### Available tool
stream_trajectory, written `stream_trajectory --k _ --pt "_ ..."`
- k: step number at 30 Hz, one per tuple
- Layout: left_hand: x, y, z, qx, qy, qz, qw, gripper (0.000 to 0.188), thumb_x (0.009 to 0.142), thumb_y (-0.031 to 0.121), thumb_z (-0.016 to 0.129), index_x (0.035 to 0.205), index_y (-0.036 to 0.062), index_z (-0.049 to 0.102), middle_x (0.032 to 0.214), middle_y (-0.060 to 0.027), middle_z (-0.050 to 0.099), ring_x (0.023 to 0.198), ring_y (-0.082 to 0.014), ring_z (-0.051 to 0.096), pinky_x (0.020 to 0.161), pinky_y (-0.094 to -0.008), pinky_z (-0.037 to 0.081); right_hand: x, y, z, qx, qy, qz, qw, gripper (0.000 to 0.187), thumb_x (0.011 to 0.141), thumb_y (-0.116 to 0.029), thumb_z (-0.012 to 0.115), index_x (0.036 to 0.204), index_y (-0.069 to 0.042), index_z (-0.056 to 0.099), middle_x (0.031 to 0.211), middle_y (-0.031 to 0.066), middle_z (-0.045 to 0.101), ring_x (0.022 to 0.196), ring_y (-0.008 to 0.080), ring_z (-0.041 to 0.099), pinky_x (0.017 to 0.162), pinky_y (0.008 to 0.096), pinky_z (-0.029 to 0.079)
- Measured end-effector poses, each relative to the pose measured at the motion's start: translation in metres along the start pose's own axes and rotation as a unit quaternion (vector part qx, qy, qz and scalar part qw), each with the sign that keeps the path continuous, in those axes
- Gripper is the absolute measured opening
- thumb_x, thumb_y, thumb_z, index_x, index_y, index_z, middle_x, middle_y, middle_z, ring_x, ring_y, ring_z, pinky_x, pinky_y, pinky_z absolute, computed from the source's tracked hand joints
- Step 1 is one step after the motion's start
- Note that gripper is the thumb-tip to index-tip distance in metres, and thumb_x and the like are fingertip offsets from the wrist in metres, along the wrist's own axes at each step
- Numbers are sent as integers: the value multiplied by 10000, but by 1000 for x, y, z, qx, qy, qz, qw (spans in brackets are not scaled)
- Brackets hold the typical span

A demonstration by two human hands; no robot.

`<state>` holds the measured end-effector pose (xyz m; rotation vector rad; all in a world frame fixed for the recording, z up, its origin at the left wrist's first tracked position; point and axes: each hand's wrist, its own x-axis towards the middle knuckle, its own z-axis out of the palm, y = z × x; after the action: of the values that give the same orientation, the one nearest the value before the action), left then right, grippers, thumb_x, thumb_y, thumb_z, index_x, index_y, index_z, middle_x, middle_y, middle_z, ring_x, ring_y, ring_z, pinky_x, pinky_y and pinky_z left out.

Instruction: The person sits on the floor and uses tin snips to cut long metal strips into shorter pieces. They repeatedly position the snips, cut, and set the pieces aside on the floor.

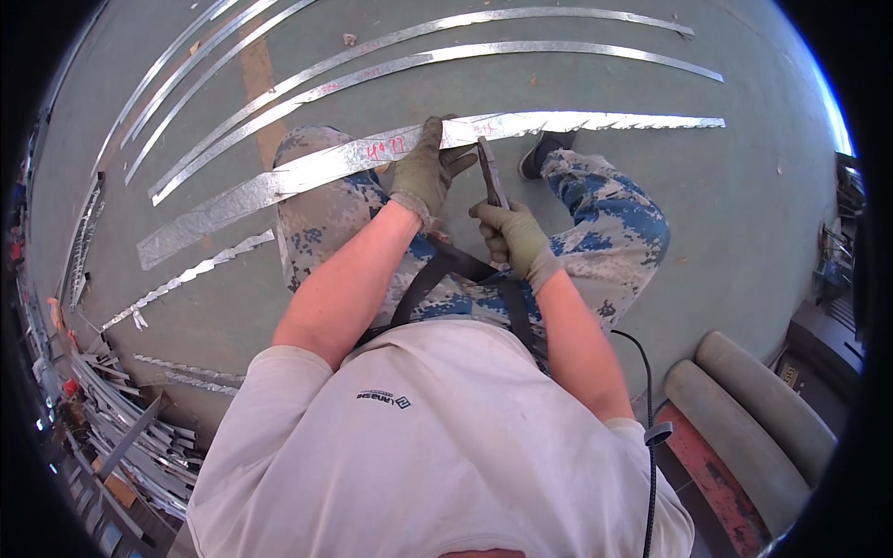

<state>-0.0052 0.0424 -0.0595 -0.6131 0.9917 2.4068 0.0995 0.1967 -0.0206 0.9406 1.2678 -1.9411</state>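
A long, shiny sheet-metal strip [321,171] with red handwritten marks slants across my camouflage-clad legs. Toward its right end the lower edge looks jagged. My left hand [424,175], in an olive work glove, grips this strip near its middle, the fingers over its upper edge. In my gloved right hand [513,233] is a metal hand tool [493,173] that looks like tin snips or pliers. Its tip points up at the strip's lower edge, just right of my left hand. Whether the jaws touch the metal is hard to make out.
Several more metal strips [521,49] lie on the green floor ahead and to the left. A jagged offcut [200,269] rests left of my knee. Metal scrap [139,446] is heaped at lower left. Grey padded rolls [735,432] stand at lower right, near a hanging black cable [648,400].
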Motion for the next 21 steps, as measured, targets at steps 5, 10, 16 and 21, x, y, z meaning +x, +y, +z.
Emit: stream_trajectory --k 5,10,16,21 --pt "4 -4 -2 -7 11 -5 1000 361 1064 321 567 1276 33 616 1180 -147 709 1031 -318 734 855 -456 644 30 24 1 -211 108 -74 969 301 932 -259 650 1143 -47 613 852 145 670 569 244 620 513 381 485" --pt "7 -8 -10 18 7 -5 1000 407 1086 387 512 1324 70 602 1200 -99 690 1009 -236 711 868 -379 625 49 57 6 -475 292 -227 799 352 909 -220 605 1192 -10 610 1047 314 686 982 487 665 866 541 531" --pt "2 -25 -10 81 -20 -60 995 309 1021 248 615 1253 45 619 1155 -121 712 1085 -281 695 926 -457 585 37 37 15 -461 265 -151 834 398 913 -255 616 1223 -7 606 1115 335 674 1070 485 658 909 543 534" --pt "9 -46 35 137 23 -157 978 187 971 283 672 1017 102 671 868 -41 696 750 -179 657 663 -367 528 27 19 14 -442 224 -110 862 578 901 -357 639 1354 -6 558 1204 326 661 1133 483 645 956 504 533"
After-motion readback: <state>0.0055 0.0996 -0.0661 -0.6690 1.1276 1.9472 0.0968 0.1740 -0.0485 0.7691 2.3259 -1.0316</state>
